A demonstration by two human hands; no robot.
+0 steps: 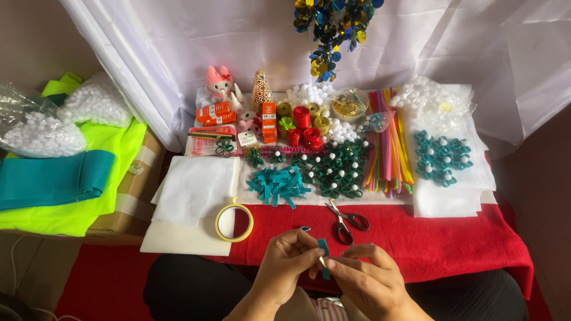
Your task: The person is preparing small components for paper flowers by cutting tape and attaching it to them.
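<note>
Both hands sit nearest the lens, at 6 o'clock of the view, w/ the left hand (pixel 285 264) & right hand (pixel 366 279) meeting over the lap. Left grip is pinched on a small teal felt strip (pixel 323 249), thumb & forefinger pressed on its upper part; right grip is pinched on the strip's lower end, fingertips (pixel 333 263) touching it, and something thin & pale shows btwn the two hands, too small to tell what. Strip stands roughly upright, just off the front edge of the red-cloth-covered desk (pixel 428 238). At 12 o'clock from the hands, near them, lie black-handled scissors (pixel 346 221), blades shut. At 10 o'clock, a roll of yellow tape (pixel 234 223) lies flat, touching a stack of white felt sheets (pixel 193 196). Farther up, a loose pile of cut teal felt strips (pixel 278 185), then dark green felt flowers w/ white pompom centres (pixel 333 169). At 1 o'clock, a bundle of multicolour pipe-cleaner sticks (pixel 389 142) and teal felt flowers (pixel 441 157) on white sheet.
</note>
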